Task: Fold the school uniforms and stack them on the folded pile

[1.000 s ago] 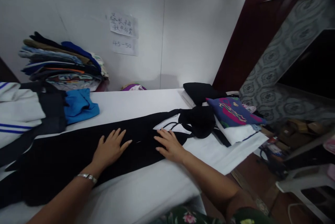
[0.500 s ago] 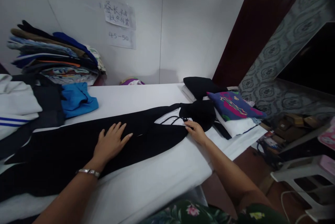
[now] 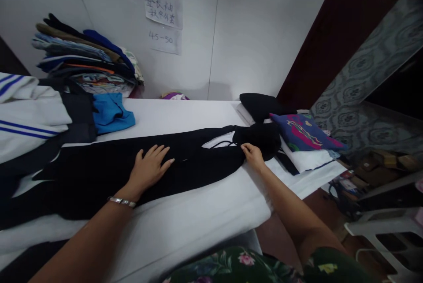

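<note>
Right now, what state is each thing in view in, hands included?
Black garment: spread out lengthwise.
Left hand: palm down on the garment, fingers spread.
Right hand: pinching the garment near its hood end.
Bright blue cloth: crumpled.
Blue-striped white garment: loosely heaped.
Clothes stack: folded, piled.
Purple-and-pink garment: folded.
Paper signs: posted, handwritten.

wall point(image 3: 264, 31): pale, panelled, along far edge of table point(image 3: 185, 113)
woodwork point(image 3: 320, 40): dark red, past far right corner
wallpaper point(image 3: 357, 80): grey, patterned, right of woodwork
floor point(image 3: 277, 239): reddish-brown
stool point(image 3: 366, 228): white, off right end
light: dim from here
</note>
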Tool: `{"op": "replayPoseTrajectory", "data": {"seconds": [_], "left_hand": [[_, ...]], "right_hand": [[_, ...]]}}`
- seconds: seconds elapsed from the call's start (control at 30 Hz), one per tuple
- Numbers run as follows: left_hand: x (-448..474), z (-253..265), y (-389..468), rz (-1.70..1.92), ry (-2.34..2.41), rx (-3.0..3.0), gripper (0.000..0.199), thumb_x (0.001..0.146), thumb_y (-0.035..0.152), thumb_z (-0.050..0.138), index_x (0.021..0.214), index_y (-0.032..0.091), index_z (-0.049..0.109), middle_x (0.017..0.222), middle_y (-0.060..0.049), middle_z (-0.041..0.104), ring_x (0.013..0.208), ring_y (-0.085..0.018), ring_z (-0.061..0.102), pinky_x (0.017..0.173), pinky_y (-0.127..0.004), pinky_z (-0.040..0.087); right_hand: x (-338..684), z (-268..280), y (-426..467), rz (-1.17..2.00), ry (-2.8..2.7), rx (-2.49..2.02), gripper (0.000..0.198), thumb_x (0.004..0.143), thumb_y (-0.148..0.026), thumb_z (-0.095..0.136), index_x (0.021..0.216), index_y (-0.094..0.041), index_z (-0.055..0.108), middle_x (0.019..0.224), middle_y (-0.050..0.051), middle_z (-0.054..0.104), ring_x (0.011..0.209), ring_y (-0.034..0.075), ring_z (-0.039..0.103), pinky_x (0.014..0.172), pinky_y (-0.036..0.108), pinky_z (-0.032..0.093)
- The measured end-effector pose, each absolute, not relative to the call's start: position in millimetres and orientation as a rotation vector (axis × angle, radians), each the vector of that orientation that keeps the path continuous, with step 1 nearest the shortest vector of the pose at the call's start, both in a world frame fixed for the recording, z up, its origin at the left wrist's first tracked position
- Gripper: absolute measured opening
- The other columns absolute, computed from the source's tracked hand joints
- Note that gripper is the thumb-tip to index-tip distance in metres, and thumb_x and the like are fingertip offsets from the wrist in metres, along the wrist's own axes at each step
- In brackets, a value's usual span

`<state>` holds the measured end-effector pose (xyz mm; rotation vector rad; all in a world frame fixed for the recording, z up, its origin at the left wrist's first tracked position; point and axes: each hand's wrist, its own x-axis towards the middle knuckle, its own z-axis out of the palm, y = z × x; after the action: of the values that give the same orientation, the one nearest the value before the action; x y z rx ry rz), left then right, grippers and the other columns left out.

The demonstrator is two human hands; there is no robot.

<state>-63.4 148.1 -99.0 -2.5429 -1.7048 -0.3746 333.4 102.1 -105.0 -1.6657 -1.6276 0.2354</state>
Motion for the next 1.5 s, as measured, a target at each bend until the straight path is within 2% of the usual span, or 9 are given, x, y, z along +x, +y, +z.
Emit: {"op": "replayPoseTrajectory", "data": {"seconds": [0.23, 0.43, 0.6, 0.8, 0.97, 1.1, 1.23, 1.33, 1.5], "left_hand": [[-61.9, -94.6, 145.0, -0.323, -1.748, -2.552, 0.054, 0.091, 0.046, 0.036, 0.137, 0.021, 0.05, 0.145, -0.012, 0.048, 0.139, -0.029, 0.035, 0.111, -0.056, 0.019], [-62.3, -96.2, 145.9, -0.358, -1.743, -2.551, 0.054, 0.092, 0.046, 0.037, 0.137, 0.019, 0.049, 0.145, -0.013, 0.048, 0.138, -0.03, 0.035, 0.112, -0.056, 0.019], [-62.0, -88.7, 139.5, -0.56, -1.661, -2.568, 0.05, 0.091, 0.044, 0.039, 0.134, 0.02, 0.052, 0.144, -0.012, 0.049, 0.138, -0.028, 0.036, 0.113, -0.054, 0.019], [-24.8, -61.6, 126.6, -0.835, -1.459, -2.817, 0.043, 0.093, 0.039, 0.038, 0.124, 0.021, 0.06, 0.132, -0.009, 0.061, 0.13, -0.025, 0.047, 0.11, -0.047, 0.032], [28.6, -50.3, 148.9, -0.638, -1.329, -3.041, 0.041, 0.095, 0.029, 0.031, 0.124, 0.022, 0.059, 0.129, -0.006, 0.063, 0.13, -0.024, 0.045, 0.111, -0.049, 0.027], [54.9, -59.6, 173.8, -0.341, -1.362, -3.057, 0.036, 0.093, 0.024, 0.037, 0.119, 0.023, 0.062, 0.121, -0.009, 0.066, 0.126, -0.026, 0.047, 0.11, -0.054, 0.023], [61.0, -69.8, 180.8, -0.307, -1.313, -2.957, 0.024, 0.089, 0.025, 0.048, 0.096, 0.021, 0.071, 0.105, -0.01, 0.068, 0.112, -0.027, 0.054, 0.107, -0.052, 0.026], [59.2, -74.4, 181.4, -0.5, -1.448, -2.903, 0.027, 0.09, 0.026, 0.044, 0.085, 0.02, 0.07, 0.096, -0.008, 0.068, 0.101, -0.024, 0.057, 0.101, -0.043, 0.035], [55.8, -81.2, 187.0, -0.695, -1.635, -2.868, 0.026, 0.089, 0.029, 0.045, 0.09, 0.021, 0.07, 0.097, -0.006, 0.069, 0.098, -0.023, 0.059, 0.091, -0.037, 0.042]], "right_hand": [[327.3, -108.9, 108.3, -0.01, -1.808, -1.81, 0.025, 0.09, -0.031, 0.046, 0.093, -0.021, 0.069, 0.093, 0.007, 0.072, 0.091, 0.022, 0.063, 0.086, 0.034, 0.043], [334.8, -114.9, 102.1, 0.166, -1.645, -1.698, 0.031, 0.089, -0.039, 0.046, 0.091, -0.021, 0.071, 0.089, 0.007, 0.071, 0.085, 0.022, 0.064, 0.079, 0.033, 0.047], [334.4, -116.7, 103.4, 0.188, -1.597, -1.622, 0.032, 0.089, -0.041, 0.046, 0.09, -0.02, 0.07, 0.091, 0.006, 0.07, 0.085, 0.021, 0.063, 0.077, 0.031, 0.047], [330.9, -111.7, 103.8, 0.064, -1.636, -1.581, 0.029, 0.091, -0.038, 0.045, 0.084, -0.02, 0.068, 0.083, 0.006, 0.066, 0.082, 0.02, 0.06, 0.079, 0.032, 0.045], [331.0, -110.5, 104.0, 0.058, -1.691, -1.624, 0.03, 0.092, -0.036, 0.044, 0.084, -0.02, 0.067, 0.083, 0.006, 0.067, 0.082, 0.02, 0.061, 0.079, 0.032, 0.044], [333.0, -113.5, 106.0, 0.03, -1.735, -1.694, 0.031, 0.093, -0.036, 0.042, 0.087, -0.02, 0.067, 0.085, 0.006, 0.068, 0.083, 0.02, 0.062, 0.078, 0.031, 0.044], [333.3, -114.5, 109.5, -0.007, -1.781, -1.769, 0.028, 0.093, -0.034, 0.044, 0.088, -0.02, 0.068, 0.086, 0.006, 0.068, 0.085, 0.02, 0.062, 0.08, 0.03, 0.042], [333.1, -109.7, 113.5, 0.007, -1.785, -1.847, 0.026, 0.094, -0.033, 0.047, 0.088, -0.021, 0.068, 0.088, 0.005, 0.07, 0.083, 0.018, 0.062, 0.076, 0.028, 0.04], [339.3, -90.3, 127.6, 0.133, -1.866, -2.016, 0.03, 0.094, -0.039, 0.048, 0.079, -0.023, 0.068, 0.075, 0.002, 0.069, 0.069, 0.016, 0.059, 0.058, 0.025, 0.032]]}}
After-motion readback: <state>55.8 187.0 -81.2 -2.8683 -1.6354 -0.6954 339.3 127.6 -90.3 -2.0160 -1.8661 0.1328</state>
